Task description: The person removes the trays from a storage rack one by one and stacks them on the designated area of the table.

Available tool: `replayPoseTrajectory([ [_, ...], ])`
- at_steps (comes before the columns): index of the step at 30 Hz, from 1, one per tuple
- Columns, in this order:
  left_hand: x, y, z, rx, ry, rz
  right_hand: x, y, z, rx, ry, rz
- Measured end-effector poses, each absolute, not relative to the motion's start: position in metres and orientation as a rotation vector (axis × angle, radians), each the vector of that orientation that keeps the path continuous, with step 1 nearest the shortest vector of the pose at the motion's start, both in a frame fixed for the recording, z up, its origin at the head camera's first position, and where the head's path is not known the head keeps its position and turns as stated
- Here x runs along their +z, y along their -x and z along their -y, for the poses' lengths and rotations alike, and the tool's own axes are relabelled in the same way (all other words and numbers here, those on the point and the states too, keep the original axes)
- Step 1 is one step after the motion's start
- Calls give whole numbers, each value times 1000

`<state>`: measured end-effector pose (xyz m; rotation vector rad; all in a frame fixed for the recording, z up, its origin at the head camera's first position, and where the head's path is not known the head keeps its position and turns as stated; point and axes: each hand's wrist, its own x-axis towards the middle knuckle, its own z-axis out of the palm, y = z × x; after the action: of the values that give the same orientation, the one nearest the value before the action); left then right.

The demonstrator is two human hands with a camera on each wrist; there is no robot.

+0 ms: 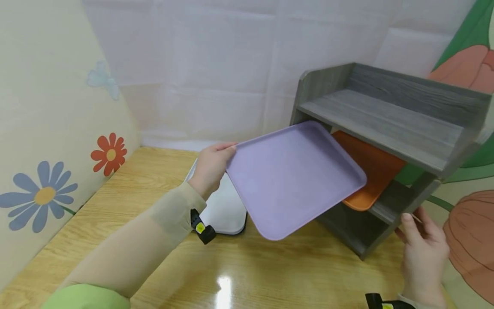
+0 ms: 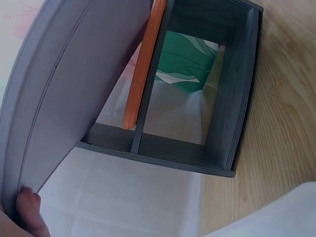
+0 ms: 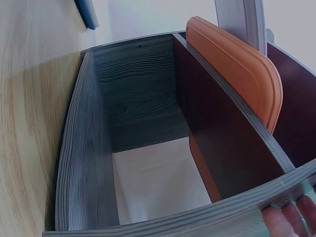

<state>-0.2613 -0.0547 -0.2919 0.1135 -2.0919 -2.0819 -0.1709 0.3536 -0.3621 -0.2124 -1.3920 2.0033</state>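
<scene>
My left hand grips a lilac tray by its near-left corner, with the thumb on the rim. The tray is tilted in the air; its far end reaches the middle opening of a grey wooden shelf unit. An orange tray lies on the middle board, sticking out at the front and partly behind the lilac one. At the unit's right side panel, my right hand holds the front edge. Its fingertips touch the panel's outer face in the right wrist view.
A white tray lies on the wooden table at the left, over something dark-edged and partly behind my left hand. White sheeting hangs behind the table. Walls with painted flowers stand on both sides.
</scene>
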Motion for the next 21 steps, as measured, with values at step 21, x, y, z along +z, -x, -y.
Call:
replayPoseTrajectory([
  [21, -300, 256, 81, -2025, -85, 2060, -364, 171, -355, 1993, 192, 1389],
])
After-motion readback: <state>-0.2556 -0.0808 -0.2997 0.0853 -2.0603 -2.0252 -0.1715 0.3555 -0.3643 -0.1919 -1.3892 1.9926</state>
